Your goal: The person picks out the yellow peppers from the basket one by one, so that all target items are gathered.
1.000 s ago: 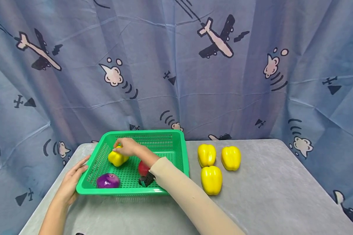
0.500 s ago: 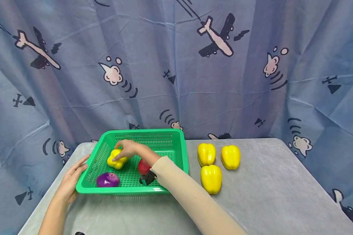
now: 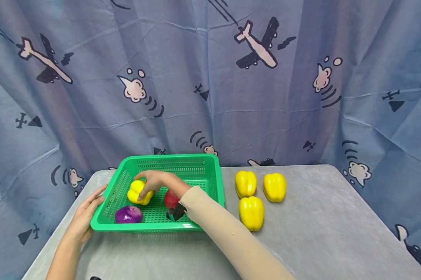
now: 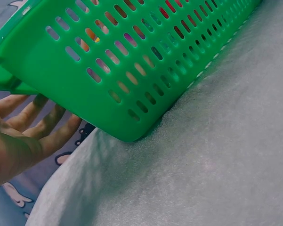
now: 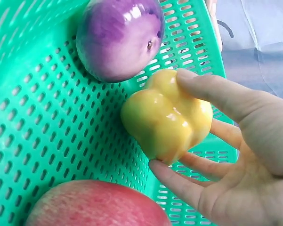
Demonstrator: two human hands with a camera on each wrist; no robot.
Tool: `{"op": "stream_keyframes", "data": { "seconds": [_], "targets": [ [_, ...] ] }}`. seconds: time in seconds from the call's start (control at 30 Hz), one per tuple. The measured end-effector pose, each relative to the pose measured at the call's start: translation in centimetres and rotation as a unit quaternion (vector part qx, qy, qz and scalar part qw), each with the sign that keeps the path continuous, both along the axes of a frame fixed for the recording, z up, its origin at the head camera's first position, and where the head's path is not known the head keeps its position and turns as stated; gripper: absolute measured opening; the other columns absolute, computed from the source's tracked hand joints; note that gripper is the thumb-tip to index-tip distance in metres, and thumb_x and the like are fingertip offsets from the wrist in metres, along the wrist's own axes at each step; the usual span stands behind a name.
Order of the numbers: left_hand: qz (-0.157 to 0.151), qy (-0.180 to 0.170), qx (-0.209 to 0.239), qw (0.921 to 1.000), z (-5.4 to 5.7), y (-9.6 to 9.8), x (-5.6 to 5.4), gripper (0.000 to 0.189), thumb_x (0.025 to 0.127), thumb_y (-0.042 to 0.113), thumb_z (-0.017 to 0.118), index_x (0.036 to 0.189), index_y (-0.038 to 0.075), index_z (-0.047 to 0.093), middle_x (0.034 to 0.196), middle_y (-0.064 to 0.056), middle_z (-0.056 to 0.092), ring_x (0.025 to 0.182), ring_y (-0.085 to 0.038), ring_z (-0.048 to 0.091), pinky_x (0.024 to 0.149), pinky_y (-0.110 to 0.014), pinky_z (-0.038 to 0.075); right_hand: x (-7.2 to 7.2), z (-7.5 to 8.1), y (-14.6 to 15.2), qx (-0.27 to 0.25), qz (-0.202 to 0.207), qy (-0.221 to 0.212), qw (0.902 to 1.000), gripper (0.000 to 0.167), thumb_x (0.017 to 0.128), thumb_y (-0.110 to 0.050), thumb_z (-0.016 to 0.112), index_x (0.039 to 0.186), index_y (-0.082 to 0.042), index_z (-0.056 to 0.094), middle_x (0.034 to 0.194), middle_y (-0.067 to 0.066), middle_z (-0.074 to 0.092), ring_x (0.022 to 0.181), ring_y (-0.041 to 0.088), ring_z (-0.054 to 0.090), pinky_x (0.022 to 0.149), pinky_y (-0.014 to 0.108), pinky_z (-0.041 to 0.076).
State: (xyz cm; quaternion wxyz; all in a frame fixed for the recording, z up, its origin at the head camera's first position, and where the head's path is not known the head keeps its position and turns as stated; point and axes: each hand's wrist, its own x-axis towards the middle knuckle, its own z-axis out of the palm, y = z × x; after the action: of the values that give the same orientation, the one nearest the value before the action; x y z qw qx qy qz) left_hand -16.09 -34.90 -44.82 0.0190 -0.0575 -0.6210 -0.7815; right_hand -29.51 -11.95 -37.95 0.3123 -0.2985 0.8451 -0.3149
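Note:
My right hand (image 3: 153, 182) is inside the green plastic basket (image 3: 215, 194), holding a yellow bell pepper (image 5: 165, 117) between thumb and fingers. The right wrist view shows the thumb on the pepper's top and fingertips along its far and lower sides. Beside the pepper lies a glossy purple, rounded vegetable or fruit (image 3: 128, 214). A red fruit (image 5: 99, 207) lies nearer the right wrist, partly covered by the forearm in the head view. My left hand (image 3: 84, 217) rests against the basket's left rim, fingers fairly straight; in the left wrist view they spread behind the basket's corner.
Right of the basket, three yellow bell peppers stand on the grey table (image 3: 322, 217): a back left pepper (image 3: 246, 184), a back right pepper (image 3: 275, 187) and a front pepper (image 3: 251, 214). A patterned blue curtain (image 3: 182, 77) hangs behind the table's back edge.
The yellow bell pepper has been lowered and turned slightly in the basket, moving toward the purple item. My right thumb has shifted down its near side. My left hand stays at the rim.

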Motion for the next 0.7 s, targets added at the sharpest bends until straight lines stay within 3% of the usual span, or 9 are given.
{"op": "stream_keyframes", "data": {
  "seconds": [0.33, 0.7],
  "targets": [
    [0.007, -0.005, -0.005, 1.0, -0.03, 0.0, 0.01, 0.044, 0.115, 0.011, 0.042, 0.131, 0.041, 0.07, 0.11, 0.007, 0.07, 0.086, -0.008, 0.074, 0.07, -0.025, 0.065, -0.03, 0.1, 0.01, 0.03, 0.024, -0.003, 0.9992, 0.087, 0.089, -0.015, 0.087, 0.163, -0.022, 0.041, 0.16, 0.007, 0.041, 0.105, 0.015, 0.055, 0.087, 0.029, 0.062],
    [0.005, -0.001, -0.003, 1.0, 0.06, 0.11, 0.03, 0.045, 0.115, 0.01, 0.042, 0.13, 0.041, 0.071, 0.11, 0.007, 0.072, 0.087, -0.008, 0.074, 0.07, -0.025, 0.066, 0.01, 0.14, 0.25, 0.02, 0.014, 0.008, 0.9997, 0.084, 0.085, -0.013, 0.09, 0.156, -0.018, 0.045, 0.144, 0.007, 0.05, 0.102, 0.014, 0.056, 0.082, 0.029, 0.063]
  ]
}}
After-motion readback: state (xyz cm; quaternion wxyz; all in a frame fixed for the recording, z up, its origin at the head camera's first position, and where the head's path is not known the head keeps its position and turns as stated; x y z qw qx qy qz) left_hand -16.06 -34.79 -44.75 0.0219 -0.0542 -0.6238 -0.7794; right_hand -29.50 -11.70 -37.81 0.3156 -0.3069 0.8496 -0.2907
